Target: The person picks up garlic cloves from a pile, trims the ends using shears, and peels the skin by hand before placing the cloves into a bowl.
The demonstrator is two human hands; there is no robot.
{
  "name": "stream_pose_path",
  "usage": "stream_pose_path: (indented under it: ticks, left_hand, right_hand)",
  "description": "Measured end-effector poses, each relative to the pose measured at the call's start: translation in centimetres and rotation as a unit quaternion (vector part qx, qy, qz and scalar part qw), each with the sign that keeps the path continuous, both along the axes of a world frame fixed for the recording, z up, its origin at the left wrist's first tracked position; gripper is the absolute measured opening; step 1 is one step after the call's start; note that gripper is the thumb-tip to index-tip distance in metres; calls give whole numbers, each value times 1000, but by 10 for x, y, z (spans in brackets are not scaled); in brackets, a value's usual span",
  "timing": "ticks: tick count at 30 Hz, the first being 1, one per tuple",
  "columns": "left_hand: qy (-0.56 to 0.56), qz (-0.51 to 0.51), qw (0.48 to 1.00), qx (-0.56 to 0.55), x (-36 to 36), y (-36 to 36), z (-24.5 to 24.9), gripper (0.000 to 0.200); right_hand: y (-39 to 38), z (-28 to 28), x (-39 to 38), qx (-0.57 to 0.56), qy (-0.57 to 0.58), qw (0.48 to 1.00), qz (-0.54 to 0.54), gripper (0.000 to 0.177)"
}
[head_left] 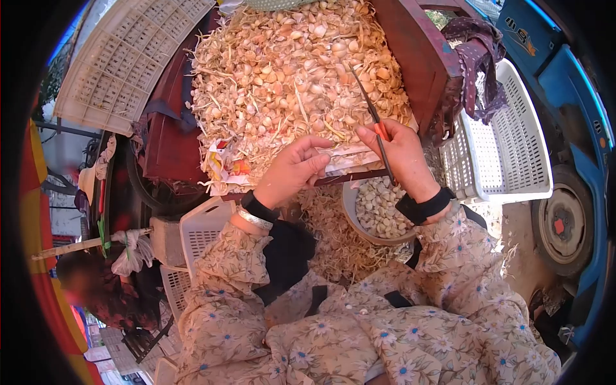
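My right hand [403, 154] is closed around a slim, dark, long-bladed tool [367, 96] with an orange and black handle. The blade points away from me over a big heap of garlic cloves [276, 83], mixed with dry skins and stalks. At the heap's near edge my left hand [294, 168] is curled, thumb and fingertips drawn together; I cannot tell what they hold. Below my right hand, a round tub [350, 208] of pale garlic cloves [382, 205] is partly hidden by my wrist.
The heap lies on a dark red wooden bed [420, 58]. White plastic crates stand at right [513, 138] and lower left [199, 231], with a flat crate [131, 61] upper left. A blue vehicle [571, 96] is at far right. Skins [333, 237] litter the ground.
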State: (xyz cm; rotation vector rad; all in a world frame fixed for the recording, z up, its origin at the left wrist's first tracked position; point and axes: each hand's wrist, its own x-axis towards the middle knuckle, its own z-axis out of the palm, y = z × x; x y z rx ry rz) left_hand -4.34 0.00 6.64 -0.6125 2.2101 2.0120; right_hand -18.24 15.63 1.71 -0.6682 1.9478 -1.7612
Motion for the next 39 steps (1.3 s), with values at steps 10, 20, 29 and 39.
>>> stream_pose_path:
  ticks: [10, 20, 29, 39]
  left_hand:
    - [-241, 67, 932, -263, 174, -90, 38, 22]
    - [35, 91, 898, -428, 89, -100, 13, 26]
    - [71, -30, 821, -566, -66, -34, -52, 37]
    - [139, 248, 937, -205, -41, -66, -45, 12]
  right_hand:
    - [0, 2, 3, 11, -110, 992, 55, 42]
    - [-8, -2, 11, -8, -100, 993, 60, 42]
    - [-2, 14, 0, -26, -158, 986, 38, 39]
    - [0, 14, -9, -50, -138, 988, 55, 40]
